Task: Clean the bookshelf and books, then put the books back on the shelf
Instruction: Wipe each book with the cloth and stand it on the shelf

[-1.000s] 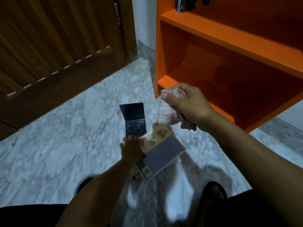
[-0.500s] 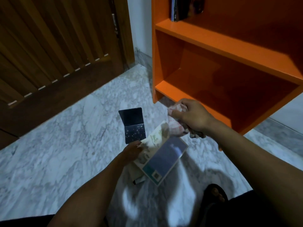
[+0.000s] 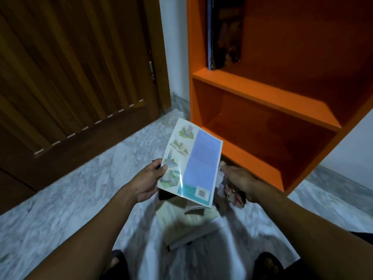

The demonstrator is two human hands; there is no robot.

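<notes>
My left hand (image 3: 148, 179) grips the left edge of a thin book (image 3: 191, 160) with a blue back panel and small pictures, held up above the floor with its back cover facing me. My right hand (image 3: 239, 179) is at the book's right edge and is closed on a crumpled checked cloth (image 3: 232, 191). Below the lifted book, a pile of pale books (image 3: 181, 223) lies on the marble floor. The orange bookshelf (image 3: 262, 98) stands at the right; its bottom compartment holds nothing, and dark books (image 3: 224, 33) stand upright on the shelf above.
A dark wooden door (image 3: 70, 77) fills the left side, with a white wall strip between it and the shelf. The marble floor (image 3: 60, 209) spreads to the left of the books. My feet in dark sandals (image 3: 268, 263) show at the bottom edge.
My left hand has lifted the blue-backed book off the floor pile and tilted it upright. My right hand with the cloth dropped beside the book's right edge. My view has tilted up.
</notes>
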